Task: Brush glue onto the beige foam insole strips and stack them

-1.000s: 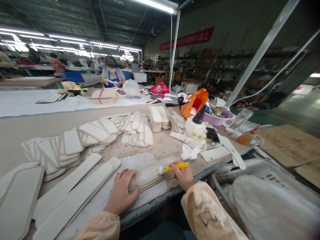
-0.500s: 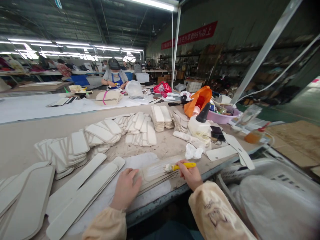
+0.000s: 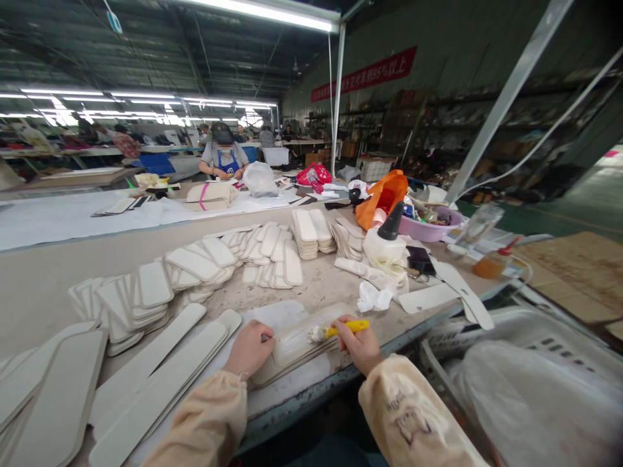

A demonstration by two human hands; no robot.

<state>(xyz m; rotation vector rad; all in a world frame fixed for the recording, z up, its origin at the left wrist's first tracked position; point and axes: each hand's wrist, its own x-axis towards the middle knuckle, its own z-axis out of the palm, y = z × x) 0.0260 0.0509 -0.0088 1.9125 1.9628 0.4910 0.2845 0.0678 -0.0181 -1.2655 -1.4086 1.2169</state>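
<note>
My right hand (image 3: 359,344) is closed around the yellow handle of a paintbrush (image 3: 346,327). Its bristles are clotted with a whitish paste and rest on the top piece of a stack of flat pale strips (image 3: 296,338), where a wet, shiny smear shows. At the left end of that stack, my left hand (image 3: 250,349) has its fingers curled together. Something small and grey shows at its fingertips, too small to name. White paper (image 3: 287,311) lies under the stack.
Long pale strips (image 3: 165,383) lie at the left, with fanned shorter pieces (image 3: 156,282) behind. A crumpled tissue (image 3: 374,296), a white bottle with a black nozzle (image 3: 384,246) and a lilac basin (image 3: 431,227) stand to the right. A co-worker (image 3: 224,155) sits across the table.
My left hand has gone from fingers spread flat to curled at the stack's end. The brush and my right hand have moved slightly left along the top piece.
</note>
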